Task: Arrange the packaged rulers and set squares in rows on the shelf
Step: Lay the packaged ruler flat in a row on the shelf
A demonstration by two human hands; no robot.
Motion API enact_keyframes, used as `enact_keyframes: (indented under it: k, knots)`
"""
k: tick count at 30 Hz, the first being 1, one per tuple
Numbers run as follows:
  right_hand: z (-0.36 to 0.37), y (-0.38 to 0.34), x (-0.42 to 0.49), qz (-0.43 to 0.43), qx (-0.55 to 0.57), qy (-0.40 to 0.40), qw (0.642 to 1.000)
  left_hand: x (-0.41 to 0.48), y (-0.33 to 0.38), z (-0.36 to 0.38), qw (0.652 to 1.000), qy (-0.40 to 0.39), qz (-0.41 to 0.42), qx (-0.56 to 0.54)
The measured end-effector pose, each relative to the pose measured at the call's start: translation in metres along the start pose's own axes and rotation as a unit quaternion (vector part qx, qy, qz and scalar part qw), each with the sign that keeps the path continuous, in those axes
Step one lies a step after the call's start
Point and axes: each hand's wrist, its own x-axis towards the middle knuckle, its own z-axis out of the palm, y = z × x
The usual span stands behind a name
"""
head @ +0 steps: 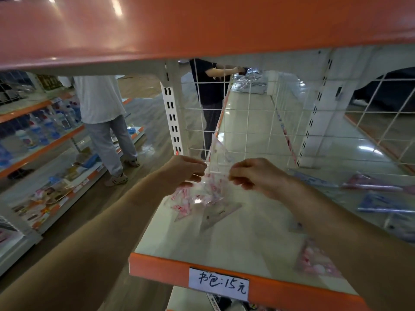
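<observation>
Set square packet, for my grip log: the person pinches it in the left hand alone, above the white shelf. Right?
Not alone. The head view shows both hands pinching the set square packet: the left hand at its left edge, the right hand at its right, above the white shelf.

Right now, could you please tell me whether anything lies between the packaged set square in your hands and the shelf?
Yes: other packaged set squares lie on the shelf directly under the held set square; bare shelf shows nearer its front edge.
</observation>
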Motion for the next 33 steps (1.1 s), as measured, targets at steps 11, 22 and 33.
enact_keyframes:
  k: [11, 22, 33]
  knots:
    - [-0.078, 0.007, -0.064, 0.008, 0.201, 0.075, 0.977, -0.02, 0.063, 0.116, 0.978, -0.106, 0.069, -0.164]
    - [-0.205, 0.018, -0.136, -0.039, 0.117, 0.198, 0.972, -0.04, 0.113, 0.217, 0.96, -0.217, 0.142, 0.108]
    - [-0.259, 0.042, -0.173, -0.048, 0.077, 0.167, 0.982, -0.056, 0.125, 0.283, 0.963, -0.183, 0.158, 0.118]
